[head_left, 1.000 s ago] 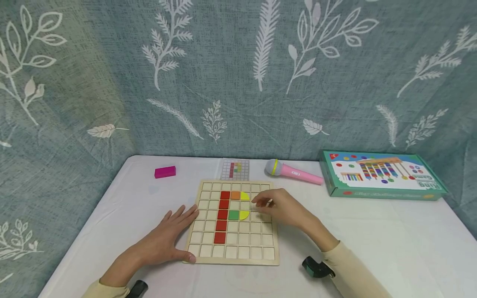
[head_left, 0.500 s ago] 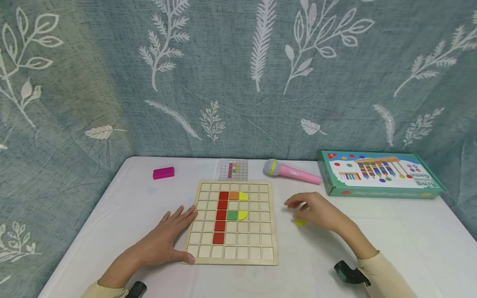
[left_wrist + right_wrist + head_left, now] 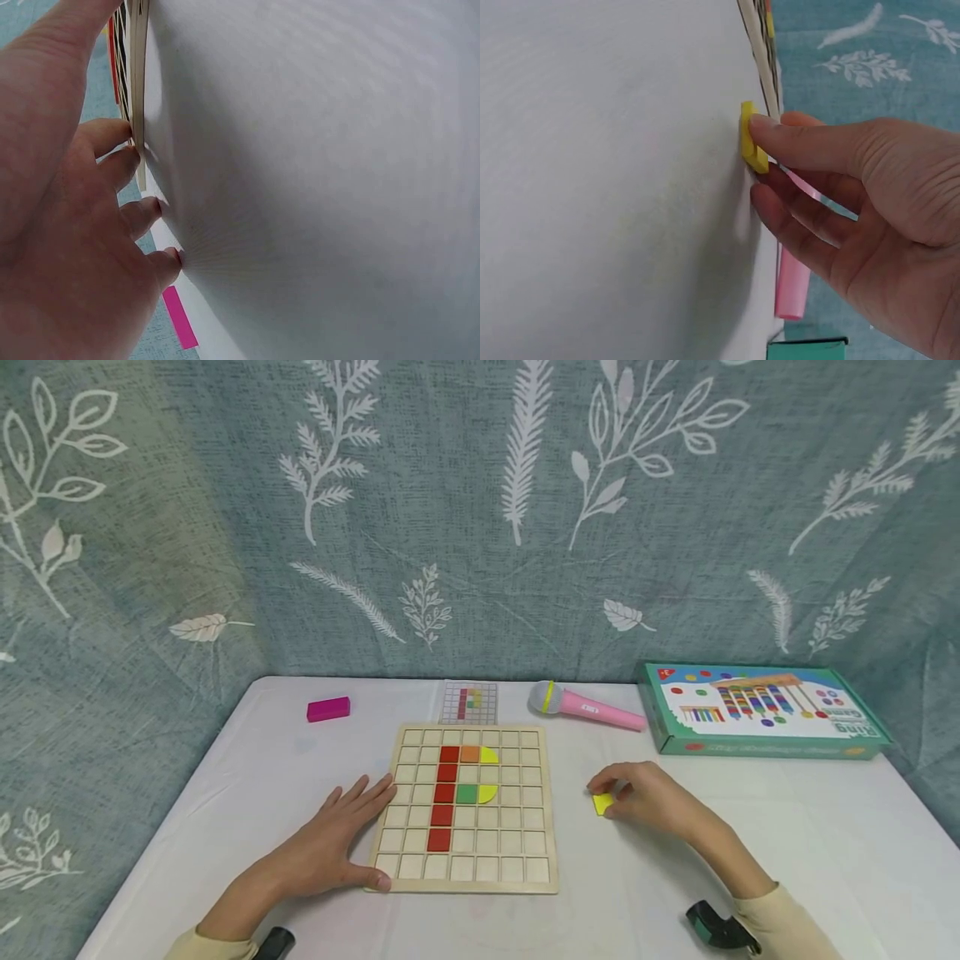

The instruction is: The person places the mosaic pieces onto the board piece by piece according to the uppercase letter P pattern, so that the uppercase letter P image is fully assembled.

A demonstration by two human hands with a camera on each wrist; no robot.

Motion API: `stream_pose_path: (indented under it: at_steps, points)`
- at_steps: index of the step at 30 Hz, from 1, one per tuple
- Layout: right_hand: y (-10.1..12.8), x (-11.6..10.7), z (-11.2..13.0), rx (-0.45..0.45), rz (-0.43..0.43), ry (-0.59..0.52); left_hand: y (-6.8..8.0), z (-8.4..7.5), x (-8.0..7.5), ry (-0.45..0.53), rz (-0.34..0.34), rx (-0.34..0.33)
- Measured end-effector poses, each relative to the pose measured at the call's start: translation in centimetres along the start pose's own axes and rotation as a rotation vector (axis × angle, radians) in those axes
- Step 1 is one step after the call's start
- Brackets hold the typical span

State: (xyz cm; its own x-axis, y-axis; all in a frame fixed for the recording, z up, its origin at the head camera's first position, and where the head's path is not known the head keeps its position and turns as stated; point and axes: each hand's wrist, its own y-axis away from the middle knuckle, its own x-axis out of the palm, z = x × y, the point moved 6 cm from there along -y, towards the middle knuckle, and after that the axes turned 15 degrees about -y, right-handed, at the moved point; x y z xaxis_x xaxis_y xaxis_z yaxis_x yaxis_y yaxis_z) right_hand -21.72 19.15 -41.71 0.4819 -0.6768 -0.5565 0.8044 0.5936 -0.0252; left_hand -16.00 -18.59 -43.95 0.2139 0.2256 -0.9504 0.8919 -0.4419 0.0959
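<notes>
A square wooden grid board [image 3: 517, 887] lies on the table. Set in its cells are a column of several red tiles [image 3: 444, 793], an orange tile [image 3: 470, 754], a green tile [image 3: 467, 793], and two rounded yellow tiles, one upper [image 3: 489, 755] and one lower [image 3: 487, 793]. My left hand [image 3: 322, 843] is spread along the board's left side, thumb at the near corner and fingertips at the edge. Right of the board, my right hand [image 3: 652, 797] pinches a yellow tile [image 3: 748, 135] between thumb and fingers, low over the white cloth.
Behind the board lies a small pattern card [image 3: 469, 702]. A pink toy microphone [image 3: 600, 709] and a green game box [image 3: 765, 710] stand at the back right. A magenta block [image 3: 328, 709] sits at the back left. A patterned curtain [image 3: 465, 518] hangs behind the table.
My right hand has moved from the board's upper right to the table on the right, reached a yellow tile there and taken hold of it. The left hand has stayed in place.
</notes>
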Motion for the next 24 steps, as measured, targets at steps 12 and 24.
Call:
stream_pose_path:
  at_steps: [12,24]
  points:
    - [-0.6,-0.2,0.6,-0.022,-0.023,0.044,0.0,0.0,0.1,-0.007,-0.003,0.004]
    - [-3.1,1.0,2.4,-0.09,-0.004,0.021,0.0,0.1,0.2,-0.006,-0.001,-0.006]
